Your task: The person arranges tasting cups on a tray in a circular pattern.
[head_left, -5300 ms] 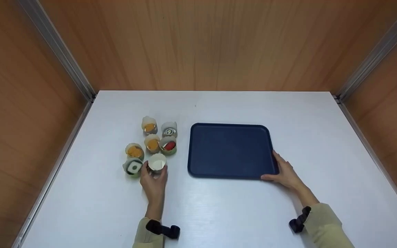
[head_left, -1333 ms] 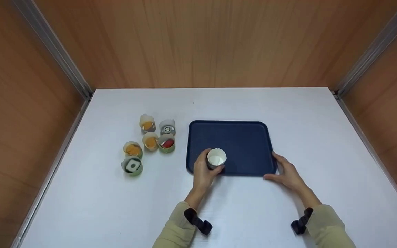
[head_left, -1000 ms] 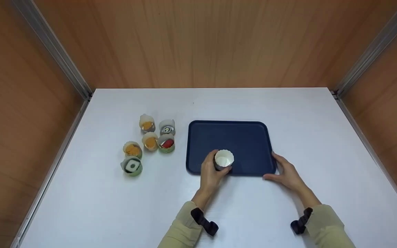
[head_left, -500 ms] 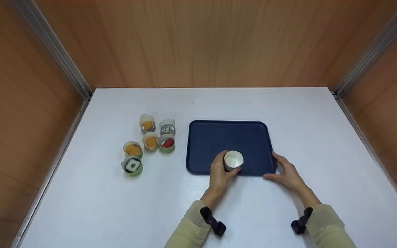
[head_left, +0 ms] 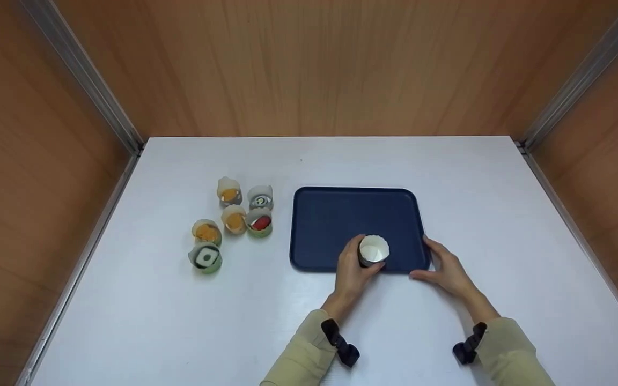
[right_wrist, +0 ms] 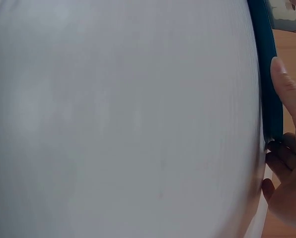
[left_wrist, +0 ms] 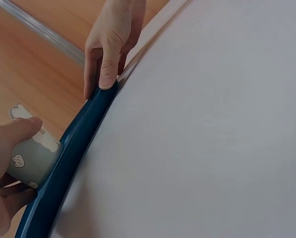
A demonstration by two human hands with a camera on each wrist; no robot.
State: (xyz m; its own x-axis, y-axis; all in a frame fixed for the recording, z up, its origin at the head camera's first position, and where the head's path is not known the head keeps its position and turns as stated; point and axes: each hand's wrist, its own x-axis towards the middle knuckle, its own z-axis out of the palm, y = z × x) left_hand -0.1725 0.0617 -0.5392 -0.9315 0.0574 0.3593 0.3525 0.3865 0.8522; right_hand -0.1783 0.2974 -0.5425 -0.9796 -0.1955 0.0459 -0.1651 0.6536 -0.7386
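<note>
My left hand (head_left: 353,273) holds a paper baking cup (head_left: 374,250) between thumb and fingers. White shows inside the cup; in the left wrist view its grey-green side (left_wrist: 37,159) carries printed bears. It is upright over the near right part of the dark blue tray (head_left: 336,214), close to the front rim. Whether its base touches the tray is hidden. My right hand (head_left: 447,272) grips the tray's near right corner, thumb (right_wrist: 285,84) along the front rim and fingers on the right side.
Several filled baking cups stand left of the tray: three with orange contents (head_left: 207,233), one with red (head_left: 260,223), one with a white square piece (head_left: 206,258), and one with a dark-and-white piece (head_left: 260,201). Wooden panels (head_left: 309,69) border the white table (head_left: 180,332).
My left hand has carried the white-lined baking cup from the group at left to the tray, then steadily rightward along its front. My right hand stays at the corner.
</note>
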